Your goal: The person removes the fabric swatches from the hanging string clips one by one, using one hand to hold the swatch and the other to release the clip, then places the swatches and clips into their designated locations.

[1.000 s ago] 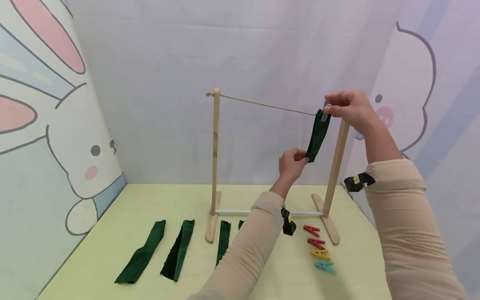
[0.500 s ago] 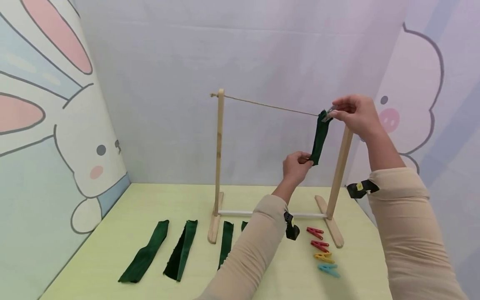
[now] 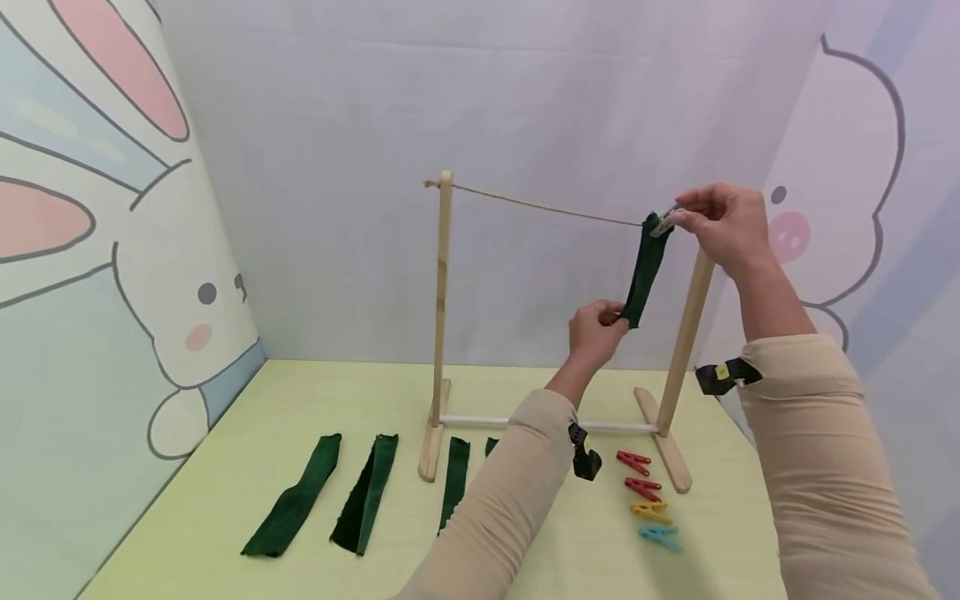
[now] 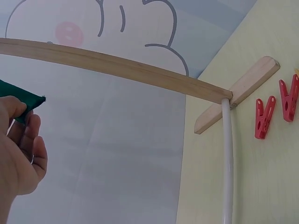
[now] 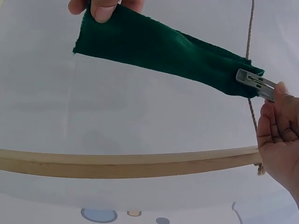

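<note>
A green cloth strip (image 3: 645,271) hangs from the twine line (image 3: 547,207), near its right end. My left hand (image 3: 597,335) pinches the strip's lower end between thumb and fingers; in the left wrist view a corner of the green cloth (image 4: 29,99) sticks out past the fingertips. Up at the line, my right hand (image 3: 723,225) pinches a grey clothespin (image 5: 256,83) by its handle end. The clothespin's nose lies over the top of the cloth, at a slant, right by the twine.
The line runs between two wooden posts (image 3: 442,300) joined low by a white rod (image 3: 480,422). Several green strips (image 3: 294,500) lie at the front left of the table, some partly behind my left sleeve. Red clothespins (image 3: 634,461), a yellow one (image 3: 649,511) and a blue one (image 3: 660,536) lie front right.
The clothespin has tilted from nearly upright to a slant as my right hand shifted outward. My left hand keeps its pinch on the strip's lower end. The head view has moved slightly.
</note>
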{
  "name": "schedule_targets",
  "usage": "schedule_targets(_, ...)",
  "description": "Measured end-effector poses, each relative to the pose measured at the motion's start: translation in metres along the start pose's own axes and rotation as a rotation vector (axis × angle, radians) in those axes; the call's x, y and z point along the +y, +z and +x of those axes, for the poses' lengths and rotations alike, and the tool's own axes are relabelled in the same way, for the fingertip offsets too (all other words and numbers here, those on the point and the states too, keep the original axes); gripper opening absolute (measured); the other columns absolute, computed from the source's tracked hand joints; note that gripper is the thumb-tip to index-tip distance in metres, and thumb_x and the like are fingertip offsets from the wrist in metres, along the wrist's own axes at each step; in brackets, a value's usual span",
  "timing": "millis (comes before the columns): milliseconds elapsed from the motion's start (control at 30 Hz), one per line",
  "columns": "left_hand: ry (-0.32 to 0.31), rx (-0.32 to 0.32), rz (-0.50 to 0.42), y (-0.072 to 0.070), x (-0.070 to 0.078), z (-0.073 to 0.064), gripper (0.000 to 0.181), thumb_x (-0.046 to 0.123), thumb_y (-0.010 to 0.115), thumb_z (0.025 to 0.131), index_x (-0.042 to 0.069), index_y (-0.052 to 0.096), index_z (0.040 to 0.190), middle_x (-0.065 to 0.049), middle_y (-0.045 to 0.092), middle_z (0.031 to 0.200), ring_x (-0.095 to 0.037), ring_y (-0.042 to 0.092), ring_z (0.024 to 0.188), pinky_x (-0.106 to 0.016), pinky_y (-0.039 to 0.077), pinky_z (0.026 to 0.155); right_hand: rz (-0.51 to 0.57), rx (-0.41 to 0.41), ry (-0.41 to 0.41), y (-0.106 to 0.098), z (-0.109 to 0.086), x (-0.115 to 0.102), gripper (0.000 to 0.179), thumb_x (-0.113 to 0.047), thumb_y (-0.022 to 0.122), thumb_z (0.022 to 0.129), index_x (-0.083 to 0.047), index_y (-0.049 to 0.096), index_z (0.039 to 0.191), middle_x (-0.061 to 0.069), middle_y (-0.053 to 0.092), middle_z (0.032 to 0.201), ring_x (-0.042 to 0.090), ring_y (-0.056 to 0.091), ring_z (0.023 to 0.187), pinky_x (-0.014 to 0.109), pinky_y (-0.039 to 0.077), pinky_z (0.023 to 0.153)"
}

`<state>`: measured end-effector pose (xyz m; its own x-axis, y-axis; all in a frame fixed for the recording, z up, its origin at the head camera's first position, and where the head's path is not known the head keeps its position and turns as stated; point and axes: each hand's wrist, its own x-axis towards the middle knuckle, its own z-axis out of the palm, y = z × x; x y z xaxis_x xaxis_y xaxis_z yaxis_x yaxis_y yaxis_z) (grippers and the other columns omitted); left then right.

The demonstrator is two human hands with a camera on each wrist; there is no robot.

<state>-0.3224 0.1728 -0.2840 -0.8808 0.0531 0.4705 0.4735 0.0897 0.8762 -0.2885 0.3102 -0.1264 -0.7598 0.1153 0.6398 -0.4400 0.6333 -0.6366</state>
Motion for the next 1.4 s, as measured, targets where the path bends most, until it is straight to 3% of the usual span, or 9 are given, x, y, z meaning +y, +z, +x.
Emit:
schedule_targets(233, -0.05, -0.026, -0.06, 0.002, -0.002, -0.002, 0.011, 0.007, 0.069, 0.083, 0.008, 0.072, 0.094, 0.007, 0.06, 0.071, -0.005, 0.054, 0.067, -0.02, 0.045, 0.059, 0.057, 0.115, 0.006, 0.01, 0.002, 0.003, 0.024, -0.014, 0.067, 0.085, 0.002, 0.068, 0.103, -0.003, 0.057, 0.081, 0.009, 0.053, 0.073, 0.013, 0.044, 0.068)
schedule_targets(467, -0.05, -0.036, -0.059, 0.002, -0.003, -0.004, 0.011, 0.007, 0.068, 0.084, 0.008, 0.071, 0.095, 0.008, 0.059, 0.072, -0.005, 0.054, 0.068, -0.019, 0.046, 0.059, 0.1, 0.168, 0.021, 0.013, 0.004, 0.003, 0.018, -0.015, 0.067, 0.085, -0.003, 0.069, 0.099, -0.006, 0.058, 0.08, 0.008, 0.053, 0.073, 0.013, 0.043, 0.067)
schedule_targets(767, -0.008, -0.041, -0.055, -0.007, -0.004, -0.007, 0.01, 0.008, 0.07, 0.082, 0.008, 0.071, 0.092, 0.008, 0.062, 0.072, -0.003, 0.056, 0.066, -0.018, 0.046, 0.06, 0.26, 0.293, 0.065, 0.01, 0.004, -0.002, 0.016, -0.013, 0.07, 0.083, -0.007, 0.07, 0.098, -0.003, 0.059, 0.084, 0.008, 0.053, 0.077, 0.016, 0.044, 0.071)
schedule_targets(1100, 0.056, -0.09, -0.075, -0.015, -0.002, -0.014, 0.009, 0.007, 0.071, 0.082, 0.006, 0.071, 0.091, 0.007, 0.063, 0.07, -0.002, 0.057, 0.064, -0.018, 0.046, 0.06, 0.455, 0.297, 0.063, 0.002, -0.011, 0.01, 0.025, -0.009, 0.074, 0.078, -0.006, 0.07, 0.102, 0.002, 0.059, 0.091, 0.01, 0.054, 0.082, 0.013, 0.045, 0.074)
schedule_targets(1400, -0.049, -0.154, -0.14, -0.016, -0.008, -0.03, 0.008, 0.008, 0.071, 0.082, 0.008, 0.071, 0.09, 0.007, 0.062, 0.071, -0.005, 0.058, 0.067, -0.021, 0.048, 0.059, 0.651, 0.45, 0.016, 0.003, -0.021, 0.021, 0.027, 0.007, 0.072, 0.075, 0.004, 0.067, 0.101, 0.007, 0.06, 0.089, 0.013, 0.056, 0.082, 0.016, 0.045, 0.075)
